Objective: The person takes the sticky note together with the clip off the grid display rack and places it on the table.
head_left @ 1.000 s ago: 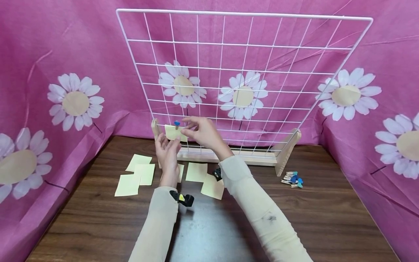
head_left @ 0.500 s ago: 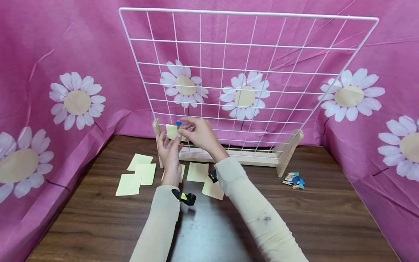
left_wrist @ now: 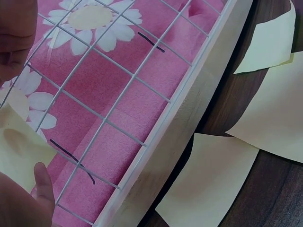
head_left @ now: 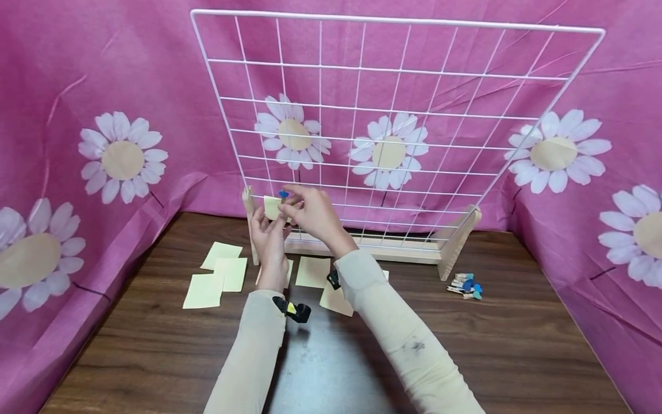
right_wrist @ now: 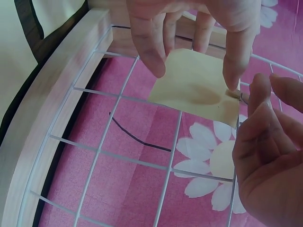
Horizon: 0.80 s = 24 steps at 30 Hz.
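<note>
A pale yellow sticky note (head_left: 272, 207) lies against the lower left of the white wire grid (head_left: 398, 22). My left hand (head_left: 269, 244) holds its lower part; in the right wrist view the thumb is at one edge and a finger near the opposite corner. At the note's upper edge is a small wooden clothespin (right_wrist: 233, 94) topped by a blue heart (head_left: 283, 194). My right hand (head_left: 316, 215) pinches that clothespin between thumb and fingertips, which partly hide it. Whether its jaws grip both note and wire, I cannot tell.
Several sticky notes (head_left: 203, 291) lie on the brown table (head_left: 155, 356), left and in front of the grid. A wooden base (head_left: 393, 253) carries the grid. At the right lies a pile of clothespins (head_left: 466, 286) with blue and teal hearts. Pink flowered cloth (head_left: 170, 69) surrounds the table.
My right fingers have moved left onto the clothespin, from a small gap beside it. The blue heart has tilted a little. My left hand has come closer to the clothespin at the note.
</note>
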Each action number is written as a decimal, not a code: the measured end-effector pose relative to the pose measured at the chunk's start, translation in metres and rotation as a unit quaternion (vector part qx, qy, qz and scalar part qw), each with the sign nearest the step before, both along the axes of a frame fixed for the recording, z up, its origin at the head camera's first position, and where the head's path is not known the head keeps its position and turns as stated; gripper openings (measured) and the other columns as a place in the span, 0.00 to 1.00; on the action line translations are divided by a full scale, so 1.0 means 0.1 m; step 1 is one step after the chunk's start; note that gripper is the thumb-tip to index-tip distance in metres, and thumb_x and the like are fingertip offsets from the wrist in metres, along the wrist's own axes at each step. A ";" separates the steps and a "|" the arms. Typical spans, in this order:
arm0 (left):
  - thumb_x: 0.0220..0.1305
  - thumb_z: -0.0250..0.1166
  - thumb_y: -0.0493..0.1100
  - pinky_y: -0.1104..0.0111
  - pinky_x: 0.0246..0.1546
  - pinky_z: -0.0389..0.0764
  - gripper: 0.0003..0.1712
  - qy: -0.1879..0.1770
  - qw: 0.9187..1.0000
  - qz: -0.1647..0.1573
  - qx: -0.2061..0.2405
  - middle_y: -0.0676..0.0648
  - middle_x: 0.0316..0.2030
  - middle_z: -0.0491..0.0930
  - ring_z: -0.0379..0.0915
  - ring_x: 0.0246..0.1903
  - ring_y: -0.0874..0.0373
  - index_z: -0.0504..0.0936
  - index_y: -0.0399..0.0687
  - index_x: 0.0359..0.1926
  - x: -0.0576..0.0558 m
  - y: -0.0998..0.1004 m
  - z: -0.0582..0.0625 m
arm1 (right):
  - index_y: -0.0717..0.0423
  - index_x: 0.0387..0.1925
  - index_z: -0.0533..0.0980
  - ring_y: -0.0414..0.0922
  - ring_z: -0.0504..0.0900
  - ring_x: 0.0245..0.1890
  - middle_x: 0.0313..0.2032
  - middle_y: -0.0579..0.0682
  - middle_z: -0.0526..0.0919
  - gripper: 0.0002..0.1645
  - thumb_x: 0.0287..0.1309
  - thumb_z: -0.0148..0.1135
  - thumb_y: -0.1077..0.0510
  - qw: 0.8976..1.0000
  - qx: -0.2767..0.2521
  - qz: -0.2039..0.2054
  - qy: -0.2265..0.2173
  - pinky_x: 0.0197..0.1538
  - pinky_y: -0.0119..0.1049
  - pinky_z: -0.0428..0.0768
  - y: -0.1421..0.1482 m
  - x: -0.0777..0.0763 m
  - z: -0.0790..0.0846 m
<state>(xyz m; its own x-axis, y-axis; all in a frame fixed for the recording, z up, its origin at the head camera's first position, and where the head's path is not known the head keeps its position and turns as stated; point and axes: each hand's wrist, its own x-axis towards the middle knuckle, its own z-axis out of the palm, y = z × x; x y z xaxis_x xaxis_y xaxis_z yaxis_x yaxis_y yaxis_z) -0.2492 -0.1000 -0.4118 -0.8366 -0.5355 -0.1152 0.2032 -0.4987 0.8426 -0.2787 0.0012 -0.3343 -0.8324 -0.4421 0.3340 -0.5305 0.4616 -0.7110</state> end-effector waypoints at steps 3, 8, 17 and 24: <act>0.65 0.68 0.34 0.68 0.46 0.84 0.38 0.002 1.000 -0.001 -0.001 0.40 0.67 0.64 0.74 0.48 0.57 0.63 0.45 0.72 -0.01 0.00 -0.02 | 0.60 0.64 0.76 0.46 0.87 0.38 0.43 0.54 0.89 0.27 0.65 0.69 0.59 1.000 -0.001 0.001 -0.008 0.40 0.30 0.85 -0.01 -0.01 0.00; 0.66 0.69 0.36 0.67 0.47 0.84 0.37 0.005 1.000 -0.002 -0.007 0.42 0.59 0.70 0.75 0.46 0.57 0.63 0.45 0.72 -0.03 -0.02 -0.03 | 0.61 0.65 0.75 0.46 0.88 0.37 0.43 0.54 0.89 0.29 0.65 0.69 0.58 1.000 -0.002 0.004 -0.017 0.35 0.30 0.84 -0.05 -0.02 -0.01; 0.65 0.69 0.34 0.68 0.44 0.84 0.27 0.013 1.000 0.002 -0.001 0.45 0.51 0.76 0.76 0.44 0.58 0.69 0.43 0.62 -0.05 -0.01 0.01 | 0.61 0.61 0.78 0.46 0.88 0.37 0.42 0.55 0.89 0.25 0.64 0.69 0.59 1.000 -0.011 -0.010 -0.027 0.38 0.31 0.85 -0.08 -0.04 -0.03; 0.63 0.69 0.33 0.71 0.39 0.82 0.22 0.009 1.000 0.019 -0.009 0.46 0.46 0.76 0.75 0.40 0.60 0.71 0.42 0.56 -0.06 -0.01 0.02 | 0.62 0.57 0.80 0.50 0.89 0.29 0.41 0.58 0.89 0.21 0.64 0.69 0.61 0.998 -0.041 -0.020 -0.052 0.27 0.31 0.84 -0.11 -0.02 -0.02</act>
<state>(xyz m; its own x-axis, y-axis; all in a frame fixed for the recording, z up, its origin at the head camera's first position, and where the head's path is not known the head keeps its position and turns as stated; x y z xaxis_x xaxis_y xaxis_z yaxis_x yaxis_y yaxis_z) -0.2554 -0.1006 -0.4094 -0.8171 -0.5694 -0.0901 0.2381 -0.4757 0.8468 -0.2810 -0.0097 -0.3363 -0.8811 -0.3821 0.2785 -0.4338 0.4188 -0.7977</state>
